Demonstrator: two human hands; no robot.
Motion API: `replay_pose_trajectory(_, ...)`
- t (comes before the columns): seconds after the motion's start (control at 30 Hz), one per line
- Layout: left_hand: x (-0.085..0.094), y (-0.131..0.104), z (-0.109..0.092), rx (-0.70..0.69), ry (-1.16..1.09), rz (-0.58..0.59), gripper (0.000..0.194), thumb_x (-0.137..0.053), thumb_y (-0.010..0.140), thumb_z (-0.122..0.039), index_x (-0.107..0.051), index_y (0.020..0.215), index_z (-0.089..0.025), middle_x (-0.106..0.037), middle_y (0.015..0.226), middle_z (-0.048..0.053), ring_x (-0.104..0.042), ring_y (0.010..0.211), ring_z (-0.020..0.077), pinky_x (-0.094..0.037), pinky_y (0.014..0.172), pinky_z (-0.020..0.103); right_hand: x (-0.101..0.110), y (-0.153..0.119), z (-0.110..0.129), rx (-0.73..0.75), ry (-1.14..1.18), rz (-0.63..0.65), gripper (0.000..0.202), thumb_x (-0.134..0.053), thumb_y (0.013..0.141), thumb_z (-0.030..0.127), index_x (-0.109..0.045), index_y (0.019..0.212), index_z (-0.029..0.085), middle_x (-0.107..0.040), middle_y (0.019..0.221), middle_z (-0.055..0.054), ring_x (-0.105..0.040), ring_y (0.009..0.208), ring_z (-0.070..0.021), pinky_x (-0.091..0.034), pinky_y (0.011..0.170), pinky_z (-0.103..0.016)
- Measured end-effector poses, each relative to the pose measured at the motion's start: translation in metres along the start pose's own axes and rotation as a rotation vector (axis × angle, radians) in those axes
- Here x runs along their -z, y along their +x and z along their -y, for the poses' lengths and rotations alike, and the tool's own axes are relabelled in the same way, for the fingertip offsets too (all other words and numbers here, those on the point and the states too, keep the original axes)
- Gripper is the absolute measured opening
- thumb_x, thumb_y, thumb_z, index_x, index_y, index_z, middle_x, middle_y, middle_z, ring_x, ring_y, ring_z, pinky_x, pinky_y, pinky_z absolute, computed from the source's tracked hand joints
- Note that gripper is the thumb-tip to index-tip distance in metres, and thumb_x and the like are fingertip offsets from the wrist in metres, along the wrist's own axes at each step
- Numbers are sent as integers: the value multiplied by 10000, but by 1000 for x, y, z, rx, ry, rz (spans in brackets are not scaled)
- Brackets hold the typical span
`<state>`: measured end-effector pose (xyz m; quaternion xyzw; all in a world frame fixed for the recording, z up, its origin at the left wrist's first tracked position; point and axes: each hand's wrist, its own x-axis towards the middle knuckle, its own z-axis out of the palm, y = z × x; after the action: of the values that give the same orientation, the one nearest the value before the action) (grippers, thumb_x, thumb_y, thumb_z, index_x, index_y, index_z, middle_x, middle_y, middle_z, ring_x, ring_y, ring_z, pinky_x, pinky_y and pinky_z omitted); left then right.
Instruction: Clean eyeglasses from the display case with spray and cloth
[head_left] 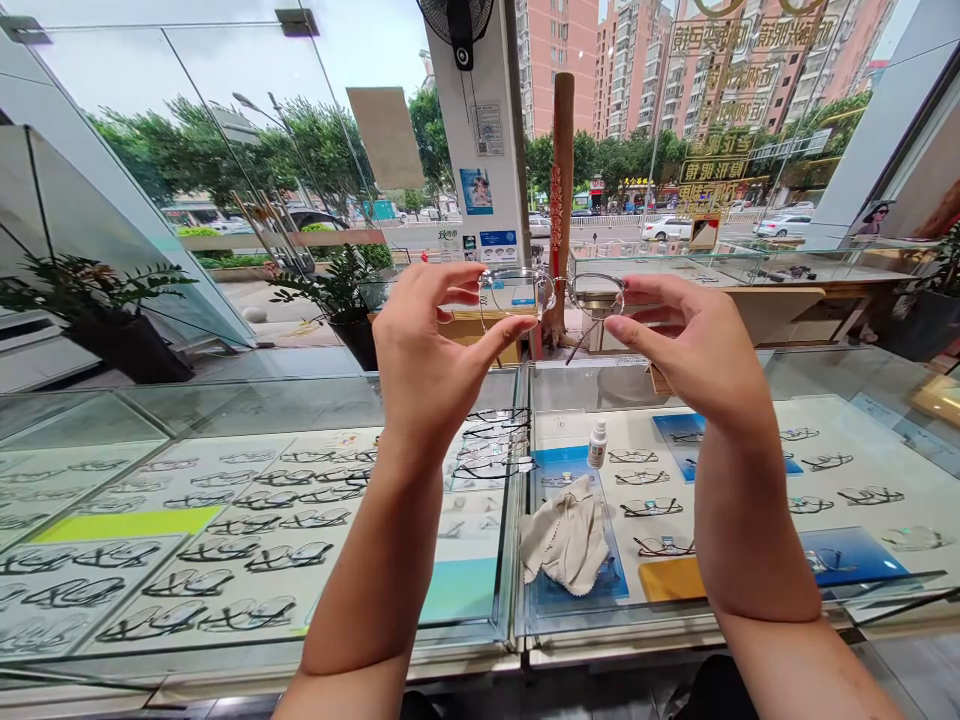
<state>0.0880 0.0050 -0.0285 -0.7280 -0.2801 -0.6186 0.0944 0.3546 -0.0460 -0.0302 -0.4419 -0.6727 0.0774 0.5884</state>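
Observation:
Held up above the glass counter is a pair of thin-rimmed eyeglasses [559, 290], with both lenses facing me. My left hand [442, 340] pinches the left side of the frame between thumb and fingers. On the other side, my right hand [686, 335] grips the right rim the same way. Below them on the counter lies a crumpled beige cloth [568, 540], and a small white bottle [597, 445] stands just behind it. Several dark-framed glasses [495, 442] lie in a stack to the left of the bottle.
The glass display counter [517, 600] spans the front, with rows of glasses inside. A second glass case [750, 265] stands near the window. Potted plants [120, 320] are at the left, and a wooden post [562, 180] rises behind the eyeglasses.

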Motion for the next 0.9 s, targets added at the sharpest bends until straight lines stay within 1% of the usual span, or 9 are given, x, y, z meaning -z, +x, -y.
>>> replay_pose_trajectory(0.17, 0, 1, 1, -3, 1, -1, 477, -825, 891, -653, -739, 1208, -308, -774, 1136, 62, -752, 933, 218, -615, 743, 360, -1, -1, 0, -3, -19, 17, 517, -852, 892, 534, -791, 1293, 212, -794, 1143, -134, -768, 1032, -315, -666, 946, -569)
replay_pose_trajectory(0.33, -3, 1, 7, 87, -95, 45, 489, -867, 855, -624, -753, 1166, -263, -799, 1116, 75, -772, 911, 224, -641, 757, 366, 0, -2, 3, -9, -62, -26, 527, -864, 880, 524, -783, 1285, 197, -797, 1133, -134, -770, 984, -297, -660, 921, -539)
replay_pose_trajectory(0.47, -5, 2, 10, 139, -141, 80, 472, -902, 830, -572, -762, 1127, -234, -811, 1069, 85, -788, 905, 242, -657, 761, 381, 0, -2, 6, 14, -58, -52, 517, -863, 877, 537, -773, 1271, 213, -789, 1132, -127, -765, 983, -287, -660, 905, -508)
replay_pose_trajectory(0.57, -6, 1, 13, 134, -147, 105, 458, -898, 842, -541, -759, 1146, -229, -809, 1050, 89, -790, 920, 245, -660, 770, 378, 1, -2, 6, 10, -54, -55, 506, -869, 873, 530, -772, 1269, 229, -785, 1132, -123, -763, 1003, -298, -660, 914, -516)
replay_pose_trajectory(0.7, -6, 2, 15, 143, -170, 115, 490, -903, 830, -557, -763, 1151, -213, -810, 1062, 102, -794, 920, 244, -663, 772, 375, 3, -3, 6, 51, -59, -62, 480, -863, 886, 503, -773, 1275, 237, -782, 1164, -128, -758, 1044, -316, -656, 962, -551)
replay_pose_trajectory(0.8, -5, 3, 13, 183, -183, 128, 528, -927, 795, -571, -767, 1136, -200, -812, 1056, 106, -802, 923, 253, -673, 783, 381, 3, -3, 10, 69, -82, -73, 471, -869, 883, 479, -772, 1279, 243, -782, 1206, -129, -758, 1074, -324, -649, 993, -566)
replay_pose_trajectory(0.9, -3, 4, 8, 254, -178, 142, 551, -957, 754, -555, -773, 1131, -197, -819, 1064, 106, -809, 952, 266, -682, 821, 389, 2, -3, 14, 79, -112, -93, 451, -871, 875, 457, -776, 1265, 251, -792, 1213, -113, -766, 1077, -321, -651, 996, -560)
